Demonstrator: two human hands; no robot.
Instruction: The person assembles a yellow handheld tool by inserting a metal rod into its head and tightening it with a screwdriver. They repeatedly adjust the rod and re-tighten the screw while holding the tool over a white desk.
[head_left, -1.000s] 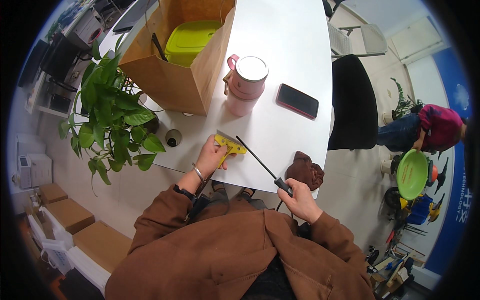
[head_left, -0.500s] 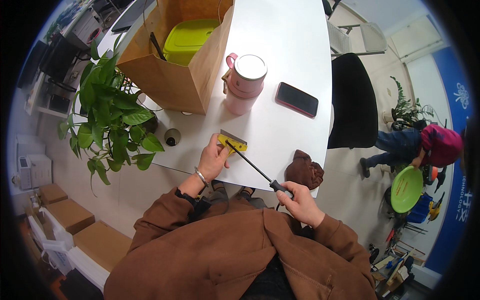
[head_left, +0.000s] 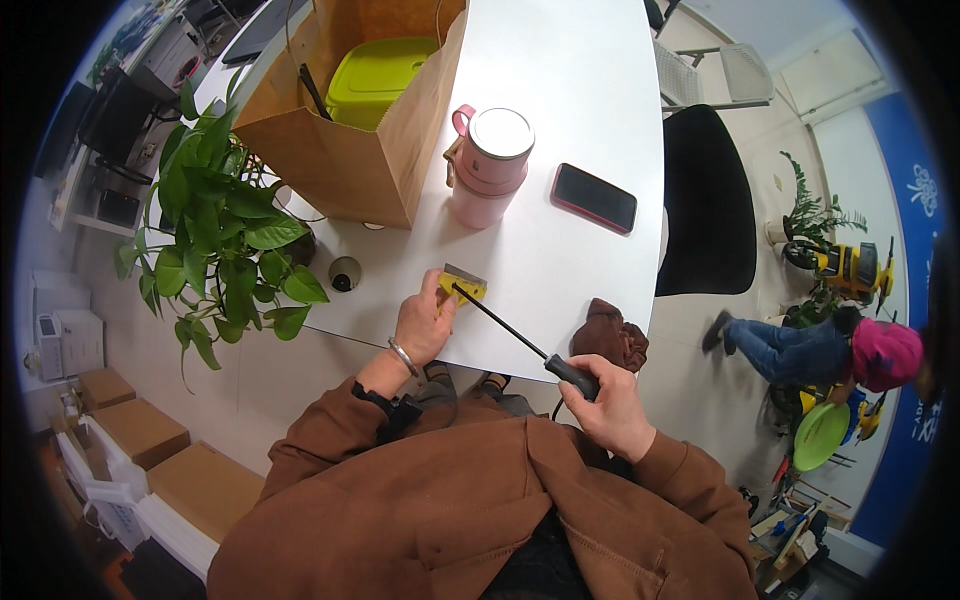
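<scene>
Near the front edge of the white table (head_left: 560, 110), my left hand (head_left: 423, 328) pinches a small yellow scraper (head_left: 470, 290) with a metal blade along its far edge. My right hand (head_left: 612, 412) is wrapped round the black handle of a screwdriver (head_left: 567, 371). Its long dark shaft slants up and left, and the tip meets the yellow body of the scraper. Whether the tip sits in a screw is too small to tell. A crumpled brown cloth bundle (head_left: 608, 334) lies just beyond my right hand.
A pink tumbler (head_left: 487, 175), a phone (head_left: 594, 198), a small round cup (head_left: 345, 274) and a brown paper bag (head_left: 340, 165) holding a green-lidded box (head_left: 380, 78) stand on the table. A leafy plant (head_left: 230, 220) overhangs its left edge. At right, a person (head_left: 800, 350) carries a green basin (head_left: 821, 437).
The scraper's angle in my left hand has shifted slightly. My right hand and the screwdriver handle have moved a little right. The person at right has moved nearer the bottom with the basin.
</scene>
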